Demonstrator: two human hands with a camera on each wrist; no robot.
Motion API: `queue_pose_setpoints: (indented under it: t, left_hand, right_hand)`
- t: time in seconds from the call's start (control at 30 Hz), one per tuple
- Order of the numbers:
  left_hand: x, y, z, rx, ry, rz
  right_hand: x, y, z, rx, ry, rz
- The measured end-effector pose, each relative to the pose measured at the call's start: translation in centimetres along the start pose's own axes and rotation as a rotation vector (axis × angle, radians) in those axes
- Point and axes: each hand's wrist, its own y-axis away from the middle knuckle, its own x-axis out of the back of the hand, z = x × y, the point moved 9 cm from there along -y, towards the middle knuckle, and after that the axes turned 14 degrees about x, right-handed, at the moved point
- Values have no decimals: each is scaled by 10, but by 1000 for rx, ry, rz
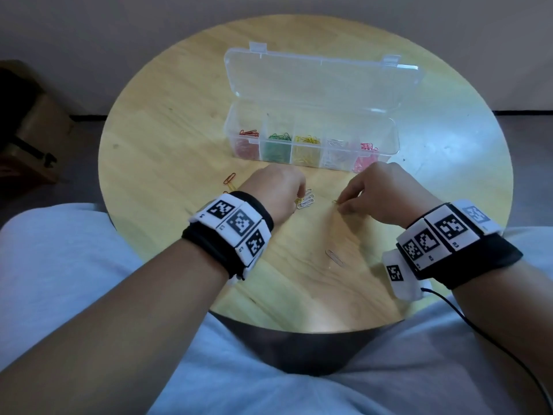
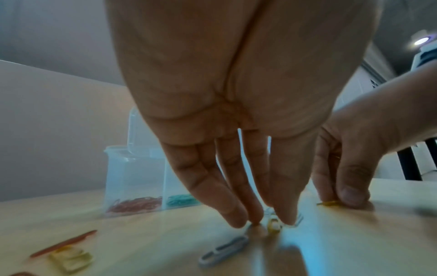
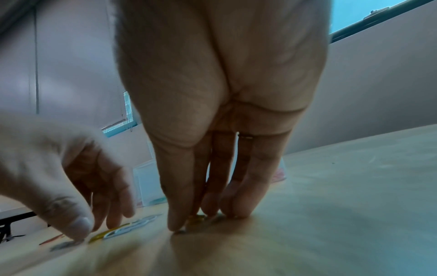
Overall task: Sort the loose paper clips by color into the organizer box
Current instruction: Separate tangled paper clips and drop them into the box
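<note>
My left hand (image 1: 276, 190) reached down with its fingers (image 2: 236, 211) straight and tips on the round wooden table (image 1: 167, 151) among white paper clips (image 1: 305, 201) and a yellow paper clip (image 2: 273, 225), gripping nothing I could see. My right hand (image 1: 380, 194) had thumb and fingers pressed together on another yellow clip (image 3: 196, 219), apparently pinching it, though blur hid the contact. The open organizer box (image 1: 311, 145) stood just beyond both hands, holding sorted clips, with a red clip (image 1: 229, 178) and a lone white clip (image 1: 335, 257) loose on the table.
</note>
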Motion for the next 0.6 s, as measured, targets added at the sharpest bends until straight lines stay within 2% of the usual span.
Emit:
queue_pose_setpoints:
  t: [0.2,0.43,0.53,0.6]
  left_hand:
    - [-7,-1,1,33,-43,0]
    - [-9,1,-5,78,-73,-1]
    - [10,3,-18,133,70,6]
    - [30,5,-33,179,222,-1]
  right_hand:
    - [-2,3,-1,-40,23,-1]
    - [-11,3,-5,-1,76,-42]
    - [-10,7,-2,-5,35,-82]
    - [-1,8,-3,-23,-104,-38]
